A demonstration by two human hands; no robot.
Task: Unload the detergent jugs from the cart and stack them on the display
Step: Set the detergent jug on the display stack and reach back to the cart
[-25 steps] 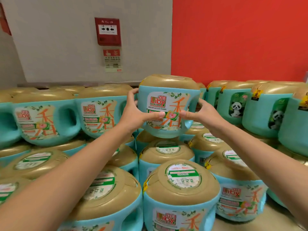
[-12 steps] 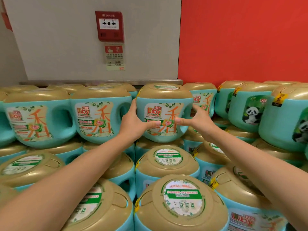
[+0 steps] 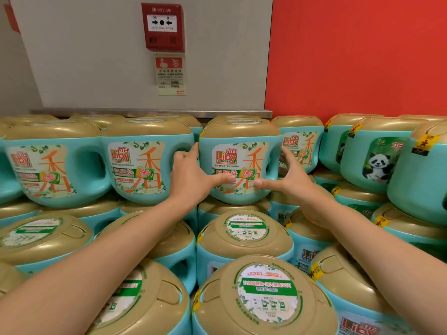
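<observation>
A teal detergent jug [image 3: 239,151] with a gold lid and a Liby label sits upright in the top row of the stepped display, resting on gold-lidded jugs below it. My left hand [image 3: 191,176] clasps its left side, thumb lying across the lower label. My right hand [image 3: 285,178] clasps its right side by the handle, thumb pointing left along the label's bottom. Both forearms reach in from the bottom corners. The cart is out of view.
Matching jugs [image 3: 135,160] fill the top row to the left, and panda-label jugs [image 3: 372,155] stand to the right. Lower tiers of gold lids [image 3: 246,233] step toward me. Behind are a grey wall with a red fire alarm box [image 3: 162,26] and a red wall [image 3: 358,52].
The jug has gone down and back from a raised, held position into the top row between its neighbours. Both hands went with it and remain on its sides.
</observation>
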